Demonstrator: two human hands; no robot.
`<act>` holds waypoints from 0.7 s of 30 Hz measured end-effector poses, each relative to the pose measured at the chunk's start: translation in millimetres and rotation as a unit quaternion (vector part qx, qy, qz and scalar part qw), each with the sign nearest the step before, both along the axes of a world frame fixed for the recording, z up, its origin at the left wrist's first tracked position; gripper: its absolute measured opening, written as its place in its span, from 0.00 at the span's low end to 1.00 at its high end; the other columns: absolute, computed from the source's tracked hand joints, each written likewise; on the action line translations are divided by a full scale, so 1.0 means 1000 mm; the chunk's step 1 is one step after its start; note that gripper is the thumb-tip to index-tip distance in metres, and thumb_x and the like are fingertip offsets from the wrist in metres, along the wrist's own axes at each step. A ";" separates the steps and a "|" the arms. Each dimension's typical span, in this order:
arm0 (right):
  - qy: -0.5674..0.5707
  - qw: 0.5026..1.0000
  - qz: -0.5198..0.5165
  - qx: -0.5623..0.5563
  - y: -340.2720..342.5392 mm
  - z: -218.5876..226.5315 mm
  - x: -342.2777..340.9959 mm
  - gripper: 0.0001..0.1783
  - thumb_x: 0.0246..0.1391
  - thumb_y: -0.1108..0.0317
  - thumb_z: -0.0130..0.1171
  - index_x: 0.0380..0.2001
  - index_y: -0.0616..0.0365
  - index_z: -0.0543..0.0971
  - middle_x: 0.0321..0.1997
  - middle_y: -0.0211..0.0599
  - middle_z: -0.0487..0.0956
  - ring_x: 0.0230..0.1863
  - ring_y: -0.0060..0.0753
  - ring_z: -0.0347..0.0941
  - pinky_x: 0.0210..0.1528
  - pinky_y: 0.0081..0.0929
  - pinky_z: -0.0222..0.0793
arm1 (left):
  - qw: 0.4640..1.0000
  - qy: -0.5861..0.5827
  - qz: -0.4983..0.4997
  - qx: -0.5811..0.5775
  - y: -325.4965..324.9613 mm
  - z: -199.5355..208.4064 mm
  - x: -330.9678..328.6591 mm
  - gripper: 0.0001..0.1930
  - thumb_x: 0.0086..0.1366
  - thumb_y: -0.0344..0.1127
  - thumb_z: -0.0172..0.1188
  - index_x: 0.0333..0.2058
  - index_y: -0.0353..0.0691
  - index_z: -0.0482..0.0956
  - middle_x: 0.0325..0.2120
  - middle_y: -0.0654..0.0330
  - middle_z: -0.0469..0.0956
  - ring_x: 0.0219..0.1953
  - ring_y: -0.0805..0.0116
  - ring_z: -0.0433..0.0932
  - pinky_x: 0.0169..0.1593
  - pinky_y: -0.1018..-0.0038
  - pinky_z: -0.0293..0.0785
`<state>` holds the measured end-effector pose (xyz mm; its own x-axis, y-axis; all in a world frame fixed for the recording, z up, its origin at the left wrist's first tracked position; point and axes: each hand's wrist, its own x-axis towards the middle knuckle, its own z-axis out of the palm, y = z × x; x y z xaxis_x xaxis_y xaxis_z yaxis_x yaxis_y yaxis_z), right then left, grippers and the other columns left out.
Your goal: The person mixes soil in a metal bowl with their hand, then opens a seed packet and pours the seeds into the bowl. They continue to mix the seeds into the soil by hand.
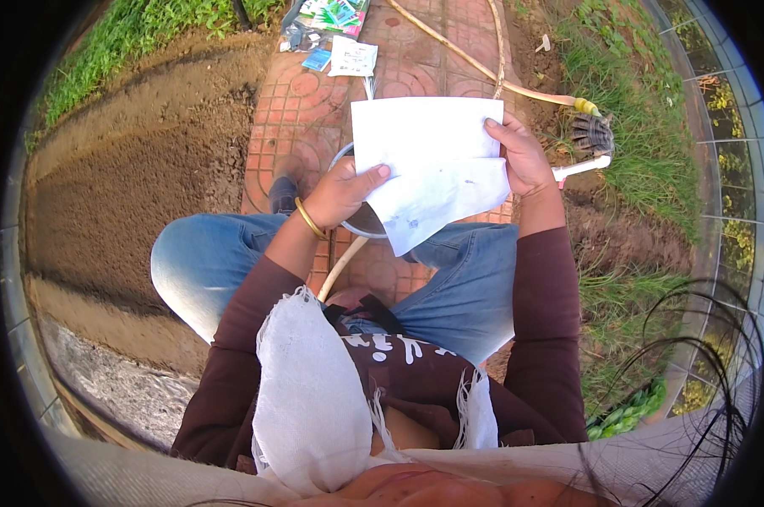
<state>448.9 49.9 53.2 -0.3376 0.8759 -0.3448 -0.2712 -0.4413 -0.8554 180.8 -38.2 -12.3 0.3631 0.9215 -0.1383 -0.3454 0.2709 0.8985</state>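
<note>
The left hand [341, 190] and right hand [527, 156], each grip pinched shut, hold creased paper [428, 131] at upper centre (over a bucket [367, 234]), seemingly spreading it; next calls for steadiness.

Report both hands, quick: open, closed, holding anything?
Left hand: closed, holding the white paper at its left side.
Right hand: closed, holding the white paper at its right side.
</note>
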 end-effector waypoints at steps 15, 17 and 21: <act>-0.039 0.999 0.023 0.002 -0.003 0.003 -0.004 0.15 0.57 0.70 0.59 0.47 0.62 0.75 0.42 0.35 0.80 0.41 0.26 0.77 0.46 0.26 0.75 | 1.000 -0.018 0.000 -0.020 -0.002 -0.005 0.001 0.18 0.69 0.40 0.54 0.49 0.32 0.73 0.41 0.61 0.77 0.42 0.74 0.75 0.48 0.75 0.72; -0.049 0.998 0.037 -0.009 -0.004 0.003 -0.005 0.18 0.56 0.69 0.60 0.49 0.63 0.74 0.43 0.35 0.80 0.41 0.26 0.78 0.46 0.25 0.74 | 0.999 -0.032 0.022 -0.028 -0.002 -0.006 0.002 0.18 0.68 0.40 0.54 0.49 0.32 0.73 0.41 0.61 0.77 0.43 0.74 0.75 0.48 0.75 0.72; -0.090 0.993 0.074 -0.003 -0.009 0.006 -0.008 0.22 0.54 0.67 0.63 0.50 0.65 0.74 0.43 0.35 0.80 0.41 0.26 0.78 0.45 0.23 0.74 | 0.997 -0.051 0.039 -0.033 -0.001 -0.007 0.004 0.18 0.68 0.39 0.55 0.50 0.32 0.72 0.42 0.61 0.77 0.44 0.73 0.75 0.49 0.75 0.72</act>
